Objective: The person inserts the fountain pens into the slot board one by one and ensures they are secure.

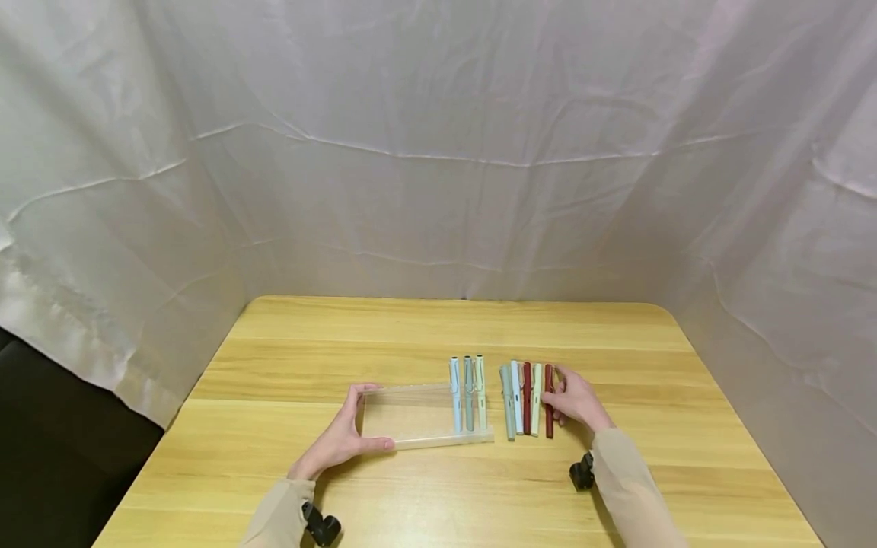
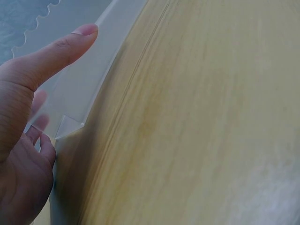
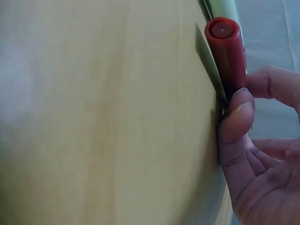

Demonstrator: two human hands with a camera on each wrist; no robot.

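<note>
My left hand (image 1: 340, 435) grips the left end of a clear pen tray (image 1: 418, 442), thumb along its front edge and fingers at its back corner. In the left wrist view the tray's notched edge (image 2: 29, 29) shows beyond the thumb. Three capped pens lie side by side at the tray's right end: light blue (image 1: 455, 403), grey-green (image 1: 469, 407) and pale green (image 1: 481, 403). My right hand (image 1: 577, 398) pinches a dark red pen (image 3: 229, 56) between thumb and fingers, at the right end of a row beside the tray.
The row on the wooden table (image 1: 438, 502) also has a grey-green pen (image 1: 508, 407), a light blue pen (image 1: 517, 403), another red pen (image 1: 527, 403) and a pale green pen (image 1: 537, 407). Pale curtains (image 1: 438, 205) hang behind and beside the table.
</note>
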